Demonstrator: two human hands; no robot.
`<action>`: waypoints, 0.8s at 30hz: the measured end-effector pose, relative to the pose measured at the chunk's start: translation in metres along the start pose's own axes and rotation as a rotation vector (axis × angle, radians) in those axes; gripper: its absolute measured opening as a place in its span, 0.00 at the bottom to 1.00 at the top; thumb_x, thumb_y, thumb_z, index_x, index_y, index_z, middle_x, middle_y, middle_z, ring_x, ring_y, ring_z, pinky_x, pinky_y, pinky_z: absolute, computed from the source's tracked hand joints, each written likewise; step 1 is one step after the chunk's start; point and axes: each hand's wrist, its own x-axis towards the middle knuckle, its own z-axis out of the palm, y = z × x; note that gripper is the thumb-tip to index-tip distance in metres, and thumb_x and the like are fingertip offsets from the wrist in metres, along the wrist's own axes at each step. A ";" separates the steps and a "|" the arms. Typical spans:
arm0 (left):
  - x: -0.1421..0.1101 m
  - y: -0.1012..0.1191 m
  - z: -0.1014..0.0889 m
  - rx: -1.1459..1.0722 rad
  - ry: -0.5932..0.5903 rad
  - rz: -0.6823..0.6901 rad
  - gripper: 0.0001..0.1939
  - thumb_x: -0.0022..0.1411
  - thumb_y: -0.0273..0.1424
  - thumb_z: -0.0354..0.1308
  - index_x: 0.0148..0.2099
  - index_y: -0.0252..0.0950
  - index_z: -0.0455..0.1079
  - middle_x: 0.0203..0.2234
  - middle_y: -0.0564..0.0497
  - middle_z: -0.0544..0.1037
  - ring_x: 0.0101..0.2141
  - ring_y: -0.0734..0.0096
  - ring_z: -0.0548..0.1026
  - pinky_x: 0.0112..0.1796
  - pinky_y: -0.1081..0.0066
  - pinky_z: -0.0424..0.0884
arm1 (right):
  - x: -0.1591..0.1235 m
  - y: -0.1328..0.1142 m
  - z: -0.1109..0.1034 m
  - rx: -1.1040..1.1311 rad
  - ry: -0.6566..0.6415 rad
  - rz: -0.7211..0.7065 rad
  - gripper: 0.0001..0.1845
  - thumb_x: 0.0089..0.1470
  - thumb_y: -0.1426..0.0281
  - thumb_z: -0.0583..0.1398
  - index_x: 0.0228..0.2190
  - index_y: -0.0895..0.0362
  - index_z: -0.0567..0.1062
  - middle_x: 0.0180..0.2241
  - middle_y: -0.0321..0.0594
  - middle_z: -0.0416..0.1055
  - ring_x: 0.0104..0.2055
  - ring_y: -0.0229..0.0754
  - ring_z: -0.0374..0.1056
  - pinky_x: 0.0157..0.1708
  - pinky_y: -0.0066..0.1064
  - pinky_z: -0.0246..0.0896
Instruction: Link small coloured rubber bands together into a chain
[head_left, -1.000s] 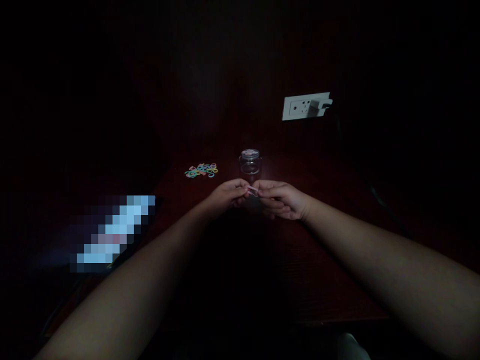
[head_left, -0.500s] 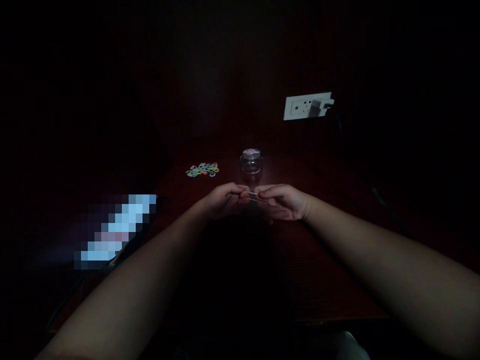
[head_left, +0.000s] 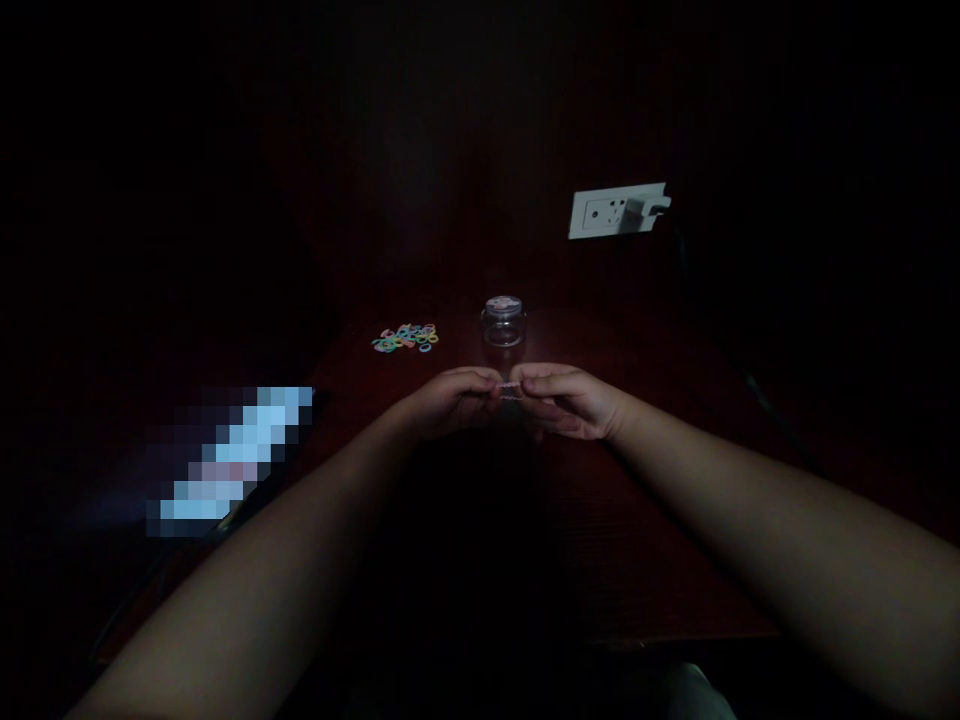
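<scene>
Between my two hands is a thin pale pink hair tie [head_left: 509, 385], a loop with two strands showing across the gap. My left hand [head_left: 459, 398] pinches one end of it between thumb and fingers. The other end is gripped the same way by my right hand [head_left: 564, 398]. Just beyond the hands stands a clear round jar [head_left: 503, 328] with a patterned lid on top. To its left lies a loose pile of small coloured hair ties [head_left: 406, 338], in pink, green, yellow and blue. Shadow hides some of the curled fingers.
A dark reddish wooden table [head_left: 660, 560] lies under my hands. On the wall behind is a white socket plate [head_left: 616, 211] with a plug in it. At the left a bright, pixelated screen [head_left: 240, 460] sits beside my forearm. The surroundings are very dark.
My hands have come slightly closer together. The hair tie's strands between them look shorter and more crinkled than before. Jar and pile have stayed in place.
</scene>
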 end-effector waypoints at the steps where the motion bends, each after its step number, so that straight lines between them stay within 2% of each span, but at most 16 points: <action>1: 0.000 0.000 0.000 0.007 -0.011 0.005 0.03 0.49 0.26 0.54 0.27 0.30 0.64 0.20 0.52 0.66 0.22 0.79 0.66 0.23 0.80 0.61 | 0.000 0.000 0.000 -0.003 -0.003 0.006 0.05 0.57 0.71 0.50 0.30 0.59 0.63 0.13 0.23 0.57 0.08 0.24 0.47 0.23 0.27 0.65; 5: 0.003 -0.001 -0.001 -0.012 -0.065 0.018 0.06 0.50 0.28 0.51 0.23 0.32 0.59 0.16 0.54 0.62 0.18 0.80 0.62 0.19 0.79 0.59 | 0.001 -0.001 0.000 -0.006 -0.006 0.028 0.04 0.56 0.72 0.51 0.29 0.59 0.62 0.11 0.22 0.55 0.08 0.24 0.44 0.22 0.25 0.64; 10: 0.004 0.000 0.000 -0.065 -0.063 -0.002 0.08 0.50 0.28 0.48 0.21 0.34 0.54 0.14 0.55 0.58 0.15 0.80 0.58 0.17 0.79 0.56 | 0.002 0.000 0.000 -0.019 0.029 0.036 0.05 0.56 0.70 0.52 0.29 0.58 0.62 0.10 0.21 0.54 0.08 0.24 0.42 0.21 0.25 0.63; 17: 0.004 0.000 -0.002 -0.101 -0.009 0.005 0.02 0.49 0.26 0.51 0.26 0.31 0.61 0.19 0.52 0.65 0.21 0.80 0.65 0.22 0.80 0.62 | 0.003 0.001 0.002 -0.095 0.184 -0.062 0.05 0.53 0.69 0.55 0.30 0.58 0.65 0.11 0.20 0.53 0.09 0.24 0.42 0.21 0.24 0.62; 24: 0.003 -0.001 0.001 -0.090 0.079 0.032 0.04 0.50 0.22 0.56 0.32 0.29 0.65 0.23 0.52 0.70 0.24 0.81 0.70 0.27 0.80 0.65 | 0.010 0.006 -0.001 -0.130 0.338 -0.149 0.06 0.50 0.68 0.58 0.28 0.59 0.66 0.13 0.25 0.57 0.12 0.26 0.49 0.21 0.25 0.60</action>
